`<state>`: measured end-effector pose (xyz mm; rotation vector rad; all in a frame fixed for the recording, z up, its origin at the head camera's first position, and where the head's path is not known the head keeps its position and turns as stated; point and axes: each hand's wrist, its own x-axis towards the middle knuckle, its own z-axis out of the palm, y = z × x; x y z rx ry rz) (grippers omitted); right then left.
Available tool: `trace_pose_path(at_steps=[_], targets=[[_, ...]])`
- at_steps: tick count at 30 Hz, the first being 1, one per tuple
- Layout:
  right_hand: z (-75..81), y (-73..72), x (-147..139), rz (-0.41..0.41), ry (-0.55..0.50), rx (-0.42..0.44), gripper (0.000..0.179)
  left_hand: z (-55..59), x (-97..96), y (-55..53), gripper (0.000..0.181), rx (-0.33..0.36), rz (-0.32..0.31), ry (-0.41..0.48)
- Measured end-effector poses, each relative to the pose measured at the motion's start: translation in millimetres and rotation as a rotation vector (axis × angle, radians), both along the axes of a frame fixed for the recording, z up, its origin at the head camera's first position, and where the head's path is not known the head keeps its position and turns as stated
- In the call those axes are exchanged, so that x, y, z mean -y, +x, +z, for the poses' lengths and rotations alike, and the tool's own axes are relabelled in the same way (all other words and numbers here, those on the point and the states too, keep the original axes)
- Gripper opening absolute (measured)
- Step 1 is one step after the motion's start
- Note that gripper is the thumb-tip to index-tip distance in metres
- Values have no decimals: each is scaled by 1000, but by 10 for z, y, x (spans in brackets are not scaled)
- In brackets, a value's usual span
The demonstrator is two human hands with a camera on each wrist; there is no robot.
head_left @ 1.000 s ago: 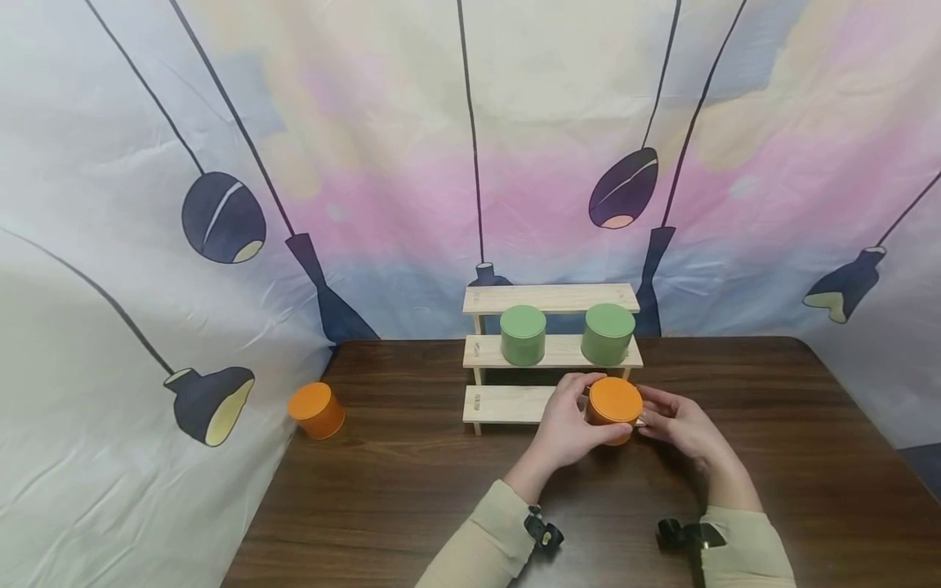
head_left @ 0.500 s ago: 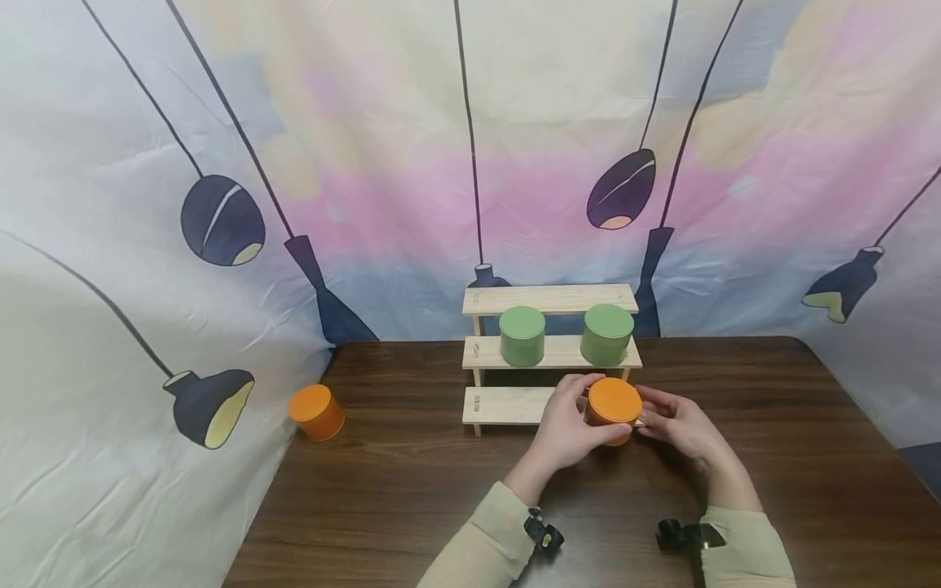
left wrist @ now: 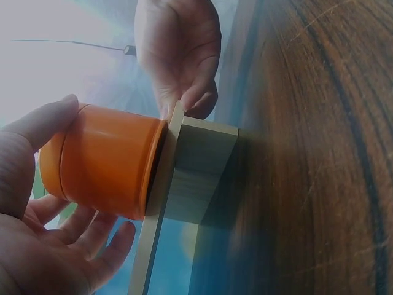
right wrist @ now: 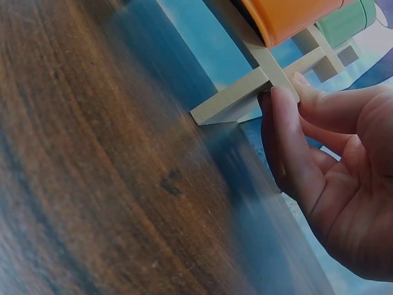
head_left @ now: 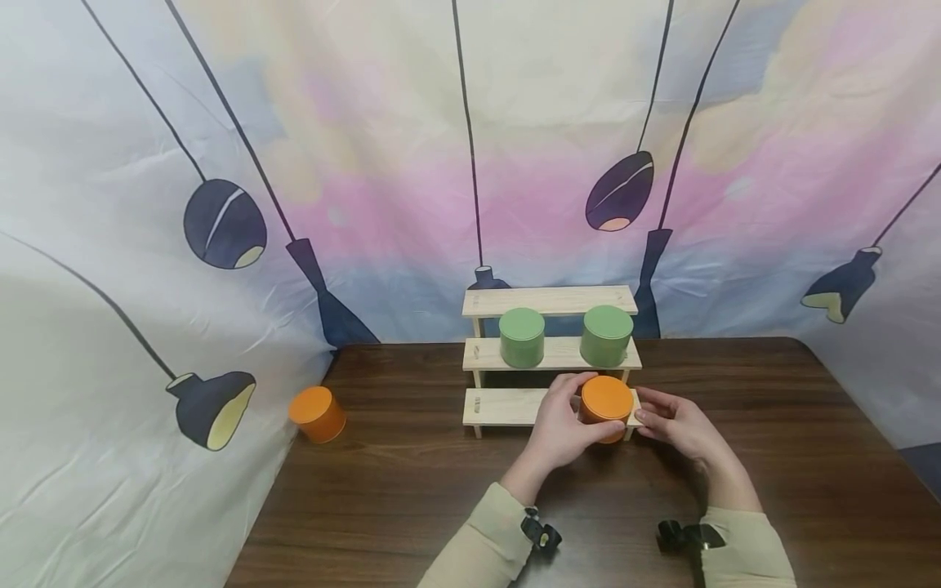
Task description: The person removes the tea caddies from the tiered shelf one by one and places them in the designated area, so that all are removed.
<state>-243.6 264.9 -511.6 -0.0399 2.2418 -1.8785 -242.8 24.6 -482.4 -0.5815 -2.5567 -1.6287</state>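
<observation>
My left hand (head_left: pixel 562 420) grips an orange tin (head_left: pixel 607 398) from its left side, thumb in front and fingers behind. The tin stands upright at the right end of the lowest step of a three-step wooden display rack (head_left: pixel 507 406), and in the left wrist view its base touches or nearly touches the board. My right hand (head_left: pixel 684 425) pinches the right end of that board between thumb and fingers, clearest in the right wrist view. Two green tins, a left one (head_left: pixel 522 337) and a right one (head_left: pixel 606 336), stand on the middle step.
Another orange tin (head_left: pixel 318 414) stands at the table's left edge. The dark wooden table (head_left: pixel 397 498) runs back to a cloth backdrop (head_left: pixel 412 163) printed with lamps, close behind the rack.
My left hand has shifted the orange tin slightly left along the lowest step, widening the gap to my right hand. The right hand holds its place; the green tins stay put.
</observation>
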Motion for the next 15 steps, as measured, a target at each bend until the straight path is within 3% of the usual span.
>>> trace_pose_path(at_steps=[15], targets=[[-53,-4,-96,97,-14,-27,75,-11,6,-2,78,-5,2,8]])
